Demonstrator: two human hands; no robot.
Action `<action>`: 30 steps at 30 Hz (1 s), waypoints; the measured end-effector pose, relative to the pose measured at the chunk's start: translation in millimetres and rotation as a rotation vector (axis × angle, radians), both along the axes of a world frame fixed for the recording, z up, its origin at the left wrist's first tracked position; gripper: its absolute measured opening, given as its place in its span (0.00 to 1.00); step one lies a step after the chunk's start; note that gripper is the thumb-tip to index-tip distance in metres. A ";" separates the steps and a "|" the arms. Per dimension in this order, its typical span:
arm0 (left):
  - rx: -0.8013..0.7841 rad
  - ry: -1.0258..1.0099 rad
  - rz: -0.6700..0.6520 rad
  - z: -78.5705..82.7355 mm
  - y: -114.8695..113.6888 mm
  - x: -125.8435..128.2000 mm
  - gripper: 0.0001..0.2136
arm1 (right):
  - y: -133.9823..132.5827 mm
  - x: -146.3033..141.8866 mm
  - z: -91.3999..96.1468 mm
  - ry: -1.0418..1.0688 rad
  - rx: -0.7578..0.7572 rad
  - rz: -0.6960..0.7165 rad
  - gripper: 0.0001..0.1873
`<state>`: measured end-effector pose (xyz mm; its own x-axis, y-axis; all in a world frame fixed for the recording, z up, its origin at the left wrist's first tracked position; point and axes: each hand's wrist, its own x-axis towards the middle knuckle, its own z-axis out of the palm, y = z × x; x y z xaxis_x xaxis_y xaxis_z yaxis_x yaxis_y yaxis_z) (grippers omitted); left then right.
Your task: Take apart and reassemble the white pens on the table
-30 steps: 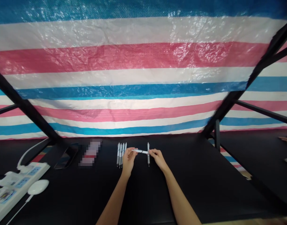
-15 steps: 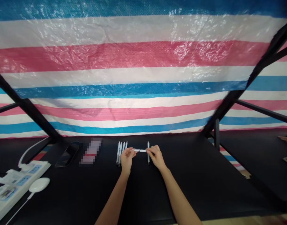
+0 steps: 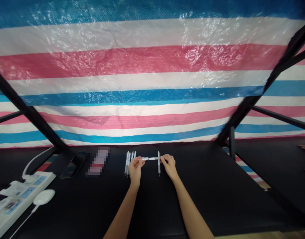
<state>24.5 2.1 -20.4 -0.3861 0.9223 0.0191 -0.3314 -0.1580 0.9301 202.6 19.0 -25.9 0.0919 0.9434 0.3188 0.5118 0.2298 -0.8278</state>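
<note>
Nearest, a smooth black bench (image 3: 152,212), bearing at left a long white plastic power strip (image 3: 27,192) with blue socket panels and plugs fitted. Just beside it, on the bench, a glossy white oval puck (image 3: 44,197).

At mid-bench, a bare left grip (image 3: 135,168), with thumb and fingers pinched together on the left end of a slim white-and-grey pen (image 3: 149,159). Location of this pen: crosswise between both grips, grey end to the right. Opposite, a bare right grip (image 3: 169,165), with fingertips drawn together at that grey end and remaining fingers curled; exact finger placement too small to tell.

At the pen's right end, crossing it in view, a single white-and-grey pen lying lengthwise (image 3: 159,169), grey end toward the near edge; contact between the two not verifiable. Behind and left of the left grip, partly hidden, a row of white-and-grey pens (image 3: 126,166), grey ends likewise nearward.

Farther left, a flat dark glossy phone (image 3: 73,165) and, near it, a pale pixelated rectangle with a red band (image 3: 99,162).

Beyond, slanting black bars (image 3: 43,127) on both sides and a shiny plastic sheet striped blue, white and pinkish red (image 3: 142,59).
</note>
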 end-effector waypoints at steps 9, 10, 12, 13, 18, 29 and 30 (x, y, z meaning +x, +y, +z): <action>-0.005 0.020 -0.025 1.7 -1.6 0.5 0.19 | -2.7 2.6 2.9 0.302 -0.095 0.158 0.20; -0.003 0.021 -0.027 1.8 -1.8 0.5 0.19 | -2.4 1.5 3.3 0.325 -0.114 0.193 0.20; -0.004 0.025 -0.027 1.7 -2.0 0.5 0.19 | -2.0 0.4 4.0 0.368 -0.084 0.256 0.20; -0.006 0.027 -0.027 1.5 -2.0 0.5 0.19 | -2.0 0.3 4.4 0.380 -0.049 0.270 0.23; -0.010 0.028 -0.031 0.4 -1.6 0.5 0.19 | -2.8 -0.4 4.1 0.347 -0.083 0.247 0.25; -0.003 0.027 -0.027 0.2 -1.8 -0.1 0.19 | -1.4 1.0 3.6 0.413 -0.122 0.277 0.25; -0.004 0.030 -0.027 0.5 -2.0 -0.1 0.19 | -1.4 -0.2 3.1 0.375 -0.144 0.283 0.22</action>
